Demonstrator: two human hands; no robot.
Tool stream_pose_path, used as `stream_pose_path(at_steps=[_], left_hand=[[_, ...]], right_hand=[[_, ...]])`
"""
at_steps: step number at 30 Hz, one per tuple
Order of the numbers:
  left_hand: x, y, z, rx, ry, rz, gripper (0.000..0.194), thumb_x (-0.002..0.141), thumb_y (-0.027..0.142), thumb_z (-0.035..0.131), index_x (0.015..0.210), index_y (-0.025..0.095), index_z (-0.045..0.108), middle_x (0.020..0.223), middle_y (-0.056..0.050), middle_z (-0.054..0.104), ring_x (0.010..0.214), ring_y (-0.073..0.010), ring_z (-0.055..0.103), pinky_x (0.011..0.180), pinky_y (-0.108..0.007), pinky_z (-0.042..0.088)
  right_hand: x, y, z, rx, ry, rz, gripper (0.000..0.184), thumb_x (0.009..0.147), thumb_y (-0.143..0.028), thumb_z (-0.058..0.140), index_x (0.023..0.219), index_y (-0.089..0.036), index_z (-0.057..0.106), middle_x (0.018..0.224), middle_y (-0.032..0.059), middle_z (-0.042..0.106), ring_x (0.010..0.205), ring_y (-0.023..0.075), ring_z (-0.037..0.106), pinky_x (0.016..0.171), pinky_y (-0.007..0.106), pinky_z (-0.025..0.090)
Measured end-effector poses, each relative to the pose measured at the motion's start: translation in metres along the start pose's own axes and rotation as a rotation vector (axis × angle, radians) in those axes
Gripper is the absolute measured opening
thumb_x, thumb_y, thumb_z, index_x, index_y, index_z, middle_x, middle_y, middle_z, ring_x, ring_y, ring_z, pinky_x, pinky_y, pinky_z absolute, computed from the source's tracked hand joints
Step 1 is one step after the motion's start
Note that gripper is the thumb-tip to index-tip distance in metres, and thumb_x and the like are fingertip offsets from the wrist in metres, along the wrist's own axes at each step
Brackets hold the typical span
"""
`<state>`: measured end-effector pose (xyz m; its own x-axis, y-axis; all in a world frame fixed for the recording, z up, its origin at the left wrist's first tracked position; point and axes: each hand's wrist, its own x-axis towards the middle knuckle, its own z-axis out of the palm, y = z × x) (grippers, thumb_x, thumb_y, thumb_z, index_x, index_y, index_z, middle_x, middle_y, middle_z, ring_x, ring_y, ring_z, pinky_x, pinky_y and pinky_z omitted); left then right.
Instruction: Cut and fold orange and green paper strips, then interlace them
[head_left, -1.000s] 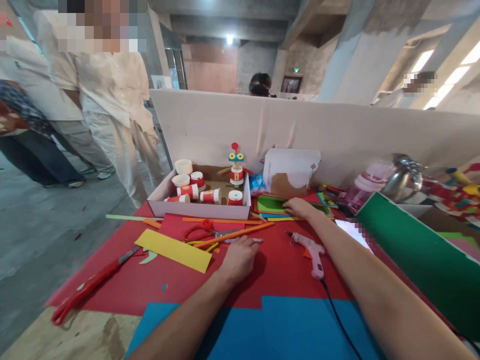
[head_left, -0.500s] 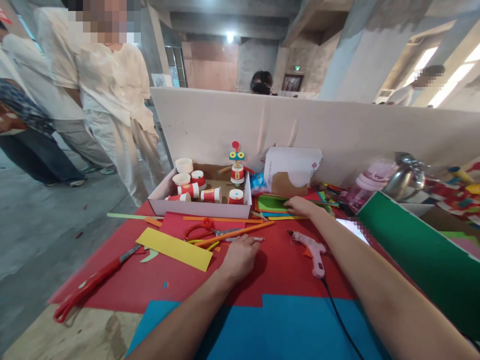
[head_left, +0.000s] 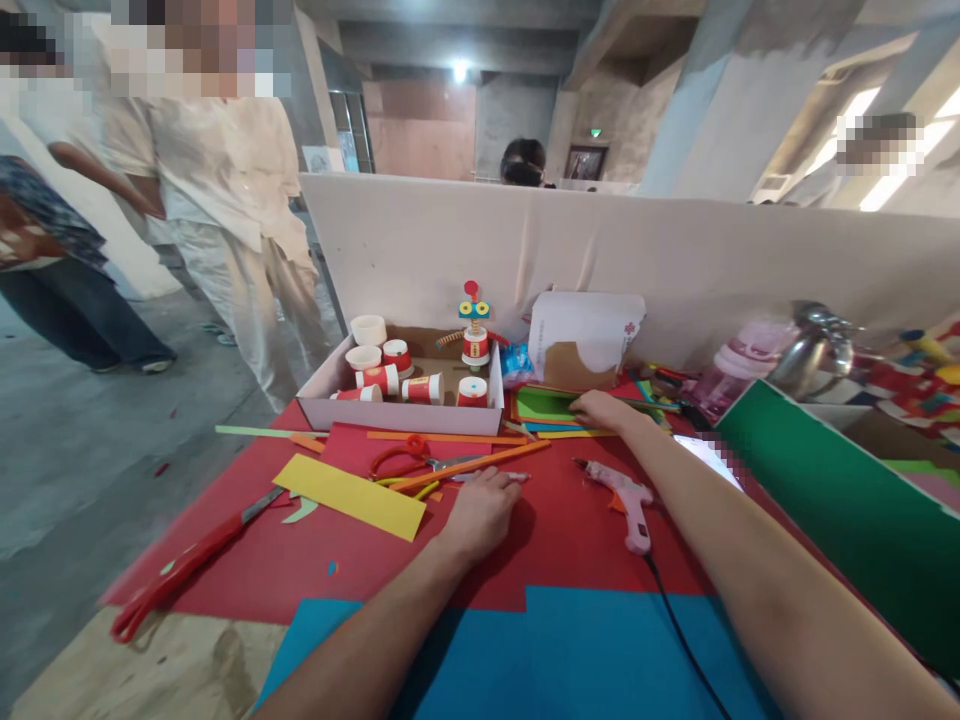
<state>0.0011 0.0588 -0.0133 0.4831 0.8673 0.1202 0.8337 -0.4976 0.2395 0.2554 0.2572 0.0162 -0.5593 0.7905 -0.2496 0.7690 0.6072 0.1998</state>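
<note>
Grey floor [head_left: 67,450] spreads at left; a lamp [head_left: 460,71] glows upper centre; bright slits, probably windows [head_left: 885,192], upper right.

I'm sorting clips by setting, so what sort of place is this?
Likely an indoor craft work area, perhaps in a rough or unfinished building: coloured paper and a pink glue gun lie within view, with bare concrete beams overhead.

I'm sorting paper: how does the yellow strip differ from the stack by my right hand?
The yellow strip is one colour; the stack shows several. The strip lies beside your left hand, the stack farther back, at your right hand. Both lie on the table.
</note>
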Motion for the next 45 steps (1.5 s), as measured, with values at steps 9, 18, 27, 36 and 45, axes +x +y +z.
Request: stream_pose_path(at_steps=[9, 18, 27, 36, 45], left_hand=[[0.0, 0.0, 0.0, -0.003, 0.014, 0.0, 0.027, 0.088, 0.007, 0.043, 0.096, 0.016, 0.068, 0.103, -0.009, 0.068, 0.097, -0.0227, 0.059, 0.088, -0.036, 0.047], [0.0, -0.001, 0.003, -0.006, 0.041, 0.009, 0.027, 0.088, 0.007, 0.043, 0.094, 0.016, 0.069, 0.098, -0.01, 0.068, 0.095, -0.022, 0.058, 0.086, -0.036, 0.047], [0.001, -0.003, 0.009, -0.007, 0.068, 0.026, 0.026, 0.087, 0.008, 0.047, 0.099, 0.017, 0.069, 0.104, -0.009, 0.068, 0.095, -0.0218, 0.06, 0.086, -0.036, 0.049], [0.002, -0.003, 0.011, 0.002, 0.086, 0.037, 0.024, 0.087, 0.008, 0.047, 0.092, 0.016, 0.069, 0.098, -0.009, 0.068, 0.091, -0.0216, 0.06, 0.083, -0.035, 0.05], [0.001, -0.002, 0.007, 0.004, 0.044, 0.022, 0.024, 0.087, 0.008, 0.046, 0.094, 0.016, 0.068, 0.1, -0.01, 0.067, 0.092, -0.022, 0.059, 0.084, -0.036, 0.049]], right_hand=[[-0.002, -0.009, -0.003, -0.004, 0.021, 0.051, 0.031, 0.082, -0.01, 0.048, 0.094, -0.014, 0.077, 0.1, 0.0151, 0.075, 0.091, 0.0223, 0.07, 0.073, 0.025, 0.045], [0.0, -0.034, -0.009, 0.092, 0.104, 0.152, 0.046, 0.094, -0.043, 0.048, 0.12, -0.01, 0.066, 0.116, 0.0166, 0.07, 0.106, 0.0256, 0.066, 0.087, 0.027, 0.047], [0.019, -0.07, -0.015, 0.122, 0.115, 0.239, 0.068, 0.083, -0.065, 0.055, 0.125, -0.013, 0.063, 0.114, 0.019, 0.07, 0.108, 0.0325, 0.065, 0.087, 0.034, 0.05], [0.023, -0.072, -0.019, 0.139, 0.094, 0.316, 0.063, 0.084, -0.063, 0.054, 0.126, -0.017, 0.063, 0.119, 0.0156, 0.069, 0.109, 0.0304, 0.065, 0.086, 0.034, 0.051], [0.022, -0.074, -0.022, 0.11, 0.096, 0.264, 0.049, 0.086, -0.052, 0.059, 0.119, -0.018, 0.066, 0.113, 0.0155, 0.071, 0.106, 0.03, 0.066, 0.084, 0.033, 0.05]])
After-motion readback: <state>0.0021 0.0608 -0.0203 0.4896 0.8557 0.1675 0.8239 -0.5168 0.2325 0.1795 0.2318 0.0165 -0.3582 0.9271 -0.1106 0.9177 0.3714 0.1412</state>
